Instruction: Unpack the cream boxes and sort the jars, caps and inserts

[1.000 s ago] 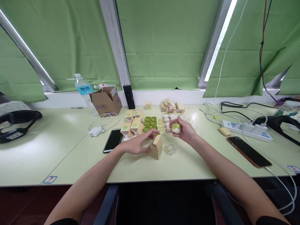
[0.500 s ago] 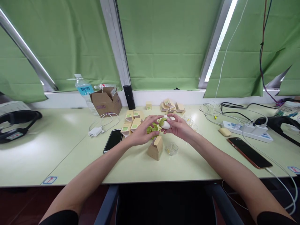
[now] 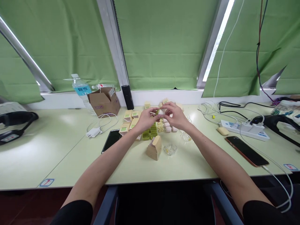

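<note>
Both hands meet over the middle of the table around a small rounded white-and-green object (image 3: 160,112), partly hidden by the fingers. My left hand (image 3: 147,120) pinches its green side, and my right hand (image 3: 175,117) grips its white side. Below them lie several olive-green square cups (image 3: 145,136), small yellowish pieces (image 3: 160,127) and rounded whitish pieces (image 3: 168,128). Nearer the front edge stands a small kraft-card box (image 3: 154,150) with its top flap up. Beside it sits a clear plastic container (image 3: 171,149).
Several small card boxes (image 3: 128,115) stand left of the hands. A black phone (image 3: 111,140), white charger (image 3: 93,132) and brown carton (image 3: 104,102) lie further left. On the right are another phone (image 3: 247,151) and a power strip (image 3: 245,130) with cables.
Both hands have shifted slightly up and away with the object, closing more tightly around it. The green cups and whitish pieces below are now more visible.
</note>
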A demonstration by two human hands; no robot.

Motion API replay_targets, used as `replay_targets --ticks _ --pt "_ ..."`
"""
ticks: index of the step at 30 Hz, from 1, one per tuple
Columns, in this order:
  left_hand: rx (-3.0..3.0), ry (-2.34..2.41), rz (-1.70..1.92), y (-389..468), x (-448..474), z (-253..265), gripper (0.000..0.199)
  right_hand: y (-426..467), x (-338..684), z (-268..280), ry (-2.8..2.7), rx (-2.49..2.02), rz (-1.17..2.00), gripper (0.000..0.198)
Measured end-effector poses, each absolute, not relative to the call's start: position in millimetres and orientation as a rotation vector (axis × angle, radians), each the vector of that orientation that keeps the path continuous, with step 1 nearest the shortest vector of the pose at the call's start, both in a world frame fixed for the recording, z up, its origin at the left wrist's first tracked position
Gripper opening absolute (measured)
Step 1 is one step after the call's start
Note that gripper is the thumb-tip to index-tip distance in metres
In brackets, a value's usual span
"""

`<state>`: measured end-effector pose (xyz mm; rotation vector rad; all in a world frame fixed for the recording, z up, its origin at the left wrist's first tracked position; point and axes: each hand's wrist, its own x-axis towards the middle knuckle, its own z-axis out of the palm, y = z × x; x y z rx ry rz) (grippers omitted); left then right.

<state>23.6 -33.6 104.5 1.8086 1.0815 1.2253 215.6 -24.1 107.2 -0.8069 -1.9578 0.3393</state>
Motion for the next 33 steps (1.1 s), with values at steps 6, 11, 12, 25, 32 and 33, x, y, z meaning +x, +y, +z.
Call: replay_targets --ticks 6,11,12,25,32,33 --pt "1.792 0.936 1.153 -35.6 18.3 101.0 0.038 -22.2 214.9 102.2 -2.12 -0.79 0.157 0.024" --pt "1.772 0.974 1.197 -34.1 19.3 96.6 0.035 -25.3 213.3 97.6 -2.183 -0.804 0.046 0.027" --pt "1.778 0.99 1.204 -33.6 20.3 95.8 0.035 -25.8 212.5 96.1 -2.189 -0.819 0.021 0.027" --pt "2.129 1.141 1.25 -38.2 24.8 89.6 0.029 -28.9 210.3 78.6 -2.174 -0.897 -0.053 0.022" --pt "2.111 1.261 1.249 -35.5 28.3 83.4 0.032 -39.4 194.6 75.8 -2.149 -1.075 -0.201 0.018" --pt "2.081 1.265 1.242 -35.1 28.6 83.4 0.032 -39.9 193.5 75.4 -2.145 -1.091 -0.206 0.018"
